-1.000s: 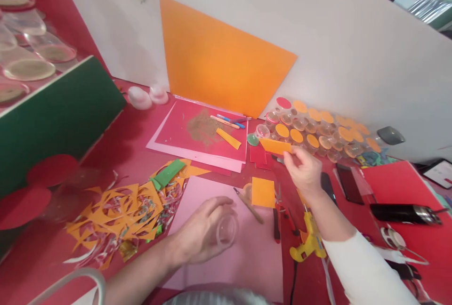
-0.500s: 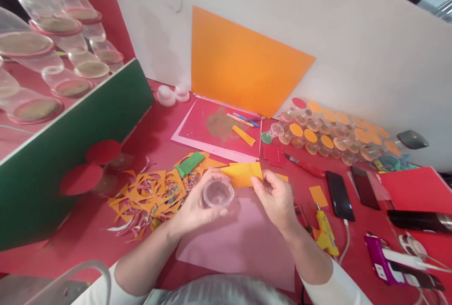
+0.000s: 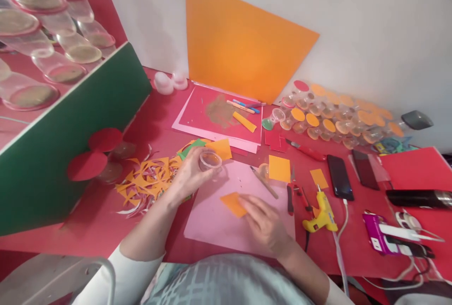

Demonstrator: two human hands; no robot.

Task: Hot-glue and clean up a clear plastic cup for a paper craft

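Note:
My left hand (image 3: 193,173) is wrapped round a small clear plastic cup (image 3: 211,159), its round mouth facing up. In front of my body, my right hand (image 3: 263,220) pinches a small orange paper piece (image 3: 233,204) over a pink sheet (image 3: 212,220). Just beyond the cup lies an orange paper square (image 3: 222,148), beside a green paper piece (image 3: 192,148). On the sheet's far right are another orange square (image 3: 279,168) and a thin pen-like tool (image 3: 264,182).
Paper scraps (image 3: 151,178) are heaped left, before a green board (image 3: 88,121). At right are a yellow glue gun (image 3: 323,213), a phone (image 3: 339,178), a red-handled cutter (image 3: 307,151) and a purple power strip (image 3: 377,234). Lidded clear cups (image 3: 328,126) stand by the wall.
My hands have moved apart. The right hand came down toward me with an orange paper piece; the left moved the cup slightly left and away. The view has shifted slightly.

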